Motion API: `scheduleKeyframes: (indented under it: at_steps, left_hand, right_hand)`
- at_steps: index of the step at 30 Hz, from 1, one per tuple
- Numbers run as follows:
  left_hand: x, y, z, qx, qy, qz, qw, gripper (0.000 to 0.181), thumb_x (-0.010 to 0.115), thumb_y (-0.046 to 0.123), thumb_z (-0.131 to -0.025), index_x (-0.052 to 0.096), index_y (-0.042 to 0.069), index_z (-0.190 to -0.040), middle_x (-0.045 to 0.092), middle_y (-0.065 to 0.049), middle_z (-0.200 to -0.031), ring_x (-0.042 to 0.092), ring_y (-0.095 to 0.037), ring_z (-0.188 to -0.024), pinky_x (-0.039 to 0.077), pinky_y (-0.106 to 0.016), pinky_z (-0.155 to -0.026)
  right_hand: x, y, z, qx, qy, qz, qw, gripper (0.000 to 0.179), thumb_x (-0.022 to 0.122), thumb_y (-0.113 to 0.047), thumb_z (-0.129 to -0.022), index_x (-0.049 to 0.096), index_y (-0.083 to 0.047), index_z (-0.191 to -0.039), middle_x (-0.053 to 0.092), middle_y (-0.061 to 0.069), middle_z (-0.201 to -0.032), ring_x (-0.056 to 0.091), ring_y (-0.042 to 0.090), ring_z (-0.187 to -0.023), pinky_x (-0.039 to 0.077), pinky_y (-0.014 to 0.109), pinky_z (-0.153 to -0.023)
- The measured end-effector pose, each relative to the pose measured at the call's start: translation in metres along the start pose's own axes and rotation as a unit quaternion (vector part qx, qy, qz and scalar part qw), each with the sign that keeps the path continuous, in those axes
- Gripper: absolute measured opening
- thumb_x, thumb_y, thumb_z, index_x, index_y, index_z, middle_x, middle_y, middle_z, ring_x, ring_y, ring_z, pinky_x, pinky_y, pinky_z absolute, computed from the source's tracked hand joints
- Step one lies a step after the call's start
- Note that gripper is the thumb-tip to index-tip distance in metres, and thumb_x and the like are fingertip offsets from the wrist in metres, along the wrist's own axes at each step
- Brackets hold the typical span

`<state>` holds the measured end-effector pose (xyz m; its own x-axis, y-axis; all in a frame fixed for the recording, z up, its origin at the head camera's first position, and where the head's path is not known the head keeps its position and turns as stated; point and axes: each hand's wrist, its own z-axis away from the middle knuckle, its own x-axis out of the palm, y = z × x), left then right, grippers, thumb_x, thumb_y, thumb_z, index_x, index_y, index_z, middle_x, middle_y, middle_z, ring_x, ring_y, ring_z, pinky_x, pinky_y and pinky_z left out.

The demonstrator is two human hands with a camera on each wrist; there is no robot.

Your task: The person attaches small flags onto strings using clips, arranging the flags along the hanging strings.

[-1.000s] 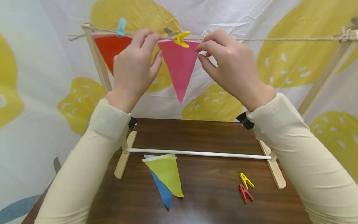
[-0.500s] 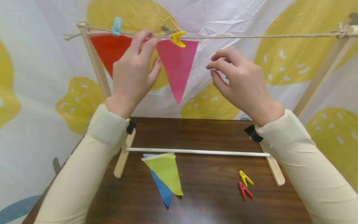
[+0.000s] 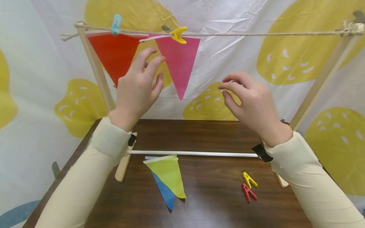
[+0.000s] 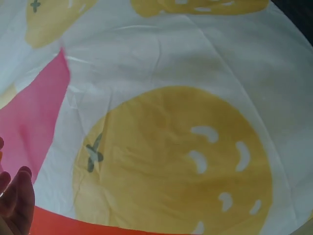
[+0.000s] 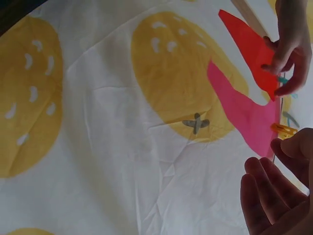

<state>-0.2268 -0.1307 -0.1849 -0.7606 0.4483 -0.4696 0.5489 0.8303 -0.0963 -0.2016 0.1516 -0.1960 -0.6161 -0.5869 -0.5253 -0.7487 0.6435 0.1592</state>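
Note:
A pink triangular pennant (image 3: 182,60) hangs point down from the twine (image 3: 256,34), clipped by a yellow clothespin (image 3: 179,35). Its left top corner juts toward a red pennant (image 3: 114,53), which a light blue clothespin (image 3: 116,24) holds up. In front of the gap between the two pennants is my left hand (image 3: 138,85), its fingers loosely bent with nothing in them. My right hand (image 3: 251,104) hovers lower, to the right of the pink pennant, fingers bent and holding nothing. In the right wrist view the same pink pennant (image 5: 249,115) appears beyond the fingers.
On the dark wooden table (image 3: 211,190) a yellow-green pennant (image 3: 168,174) overlaps a blue pennant (image 3: 165,193). A yellow clothespin (image 3: 249,180) and a red clothespin (image 3: 249,192) lie at the right. A white rod (image 3: 194,153) joins the stand's wooden feet; a patterned cloth hangs behind.
My right hand has let go of the pink pennant's right corner and moved down and right. The left hand has then left its left corner and dropped lower.

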Motion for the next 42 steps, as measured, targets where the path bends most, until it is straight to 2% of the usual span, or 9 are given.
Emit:
scheduleKeyframes:
  at_steps: [8,13,17,21,28,37,39,42]
  left_hand:
    - [0.016,-0.001,0.032,0.015,-0.001,0.000,0.9999,0.031,0.051,0.020,-0.085,0.055,0.009,-0.114,0.055,-0.008,-0.110,0.058,-0.022,-0.080,0.042,-0.032,-0.043]
    - [0.022,0.004,0.050,0.014,-0.004,0.024,0.9996,0.032,0.050,0.021,-0.086,0.056,0.010,-0.115,0.059,-0.005,-0.105,0.058,-0.021,-0.067,0.042,-0.031,-0.045]
    - [0.025,0.009,0.062,0.012,-0.006,0.050,0.9986,0.033,0.051,0.022,-0.087,0.058,0.011,-0.117,0.062,-0.004,-0.104,0.061,-0.019,-0.079,0.049,-0.033,-0.055]
    - [0.028,0.013,0.074,-0.002,-0.018,0.064,0.9978,0.032,0.051,0.024,-0.087,0.058,0.011,-0.116,0.063,-0.003,-0.104,0.062,-0.016,-0.079,0.050,-0.031,-0.058]
    - [0.037,0.015,0.099,-0.044,-0.029,0.080,0.9954,0.029,0.052,0.024,-0.086,0.059,0.012,-0.112,0.062,0.000,-0.094,0.057,-0.008,-0.064,0.045,-0.028,-0.048]
    - [0.043,0.015,0.133,-0.081,-0.078,0.090,0.9897,0.028,0.054,0.025,-0.086,0.059,0.012,-0.110,0.058,0.004,-0.082,0.053,-0.006,-0.063,0.044,-0.026,-0.048]
    - [0.046,0.014,0.141,-0.089,-0.084,0.087,0.9888,0.028,0.054,0.026,-0.086,0.059,0.013,-0.110,0.058,0.004,-0.080,0.052,-0.005,-0.061,0.042,-0.024,-0.045]
    - [0.050,0.014,0.150,-0.097,-0.084,0.078,0.9886,0.027,0.053,0.026,-0.086,0.061,0.013,-0.108,0.059,0.005,-0.077,0.052,-0.005,-0.057,0.037,-0.024,-0.040]
  right_hand:
    - [0.005,-0.002,0.031,0.055,-0.021,-0.015,0.9982,0.019,0.059,-0.009,-0.081,0.066,-0.006,-0.098,0.061,0.005,-0.098,0.058,0.018,-0.080,0.045,0.034,-0.062]
    - [0.008,-0.002,0.046,0.080,-0.032,-0.027,0.9959,0.022,0.057,-0.010,-0.082,0.063,-0.006,-0.103,0.062,0.002,-0.094,0.057,0.015,-0.079,0.044,0.032,-0.060]
    - [0.010,-0.002,0.059,0.098,-0.032,-0.043,0.9937,0.023,0.058,-0.008,-0.082,0.062,-0.006,-0.104,0.061,0.001,-0.090,0.057,0.013,-0.079,0.044,0.029,-0.065]
    - [0.013,-0.001,0.074,0.125,-0.044,-0.054,0.9897,0.024,0.058,-0.007,-0.082,0.061,-0.007,-0.105,0.060,0.001,-0.093,0.057,0.011,-0.081,0.044,0.024,-0.069]
    - [0.018,-0.002,0.103,0.203,-0.062,-0.082,0.9738,0.024,0.058,-0.009,-0.084,0.061,-0.009,-0.108,0.060,-0.002,-0.097,0.055,0.009,-0.085,0.042,0.024,-0.073]
    - [0.033,-0.004,0.137,0.245,-0.083,-0.101,0.9607,0.024,0.060,-0.009,-0.083,0.061,-0.011,-0.107,0.060,-0.005,-0.096,0.054,0.003,-0.082,0.041,0.013,-0.068]
    - [0.034,-0.005,0.142,0.264,-0.080,-0.118,0.9539,0.023,0.060,-0.009,-0.084,0.062,-0.011,-0.107,0.061,-0.005,-0.095,0.054,0.003,-0.081,0.042,0.012,-0.068]
    - [0.035,-0.008,0.149,0.303,-0.076,-0.145,0.9387,0.022,0.059,-0.011,-0.085,0.062,-0.011,-0.107,0.062,-0.004,-0.096,0.055,0.003,-0.083,0.042,0.011,-0.068]
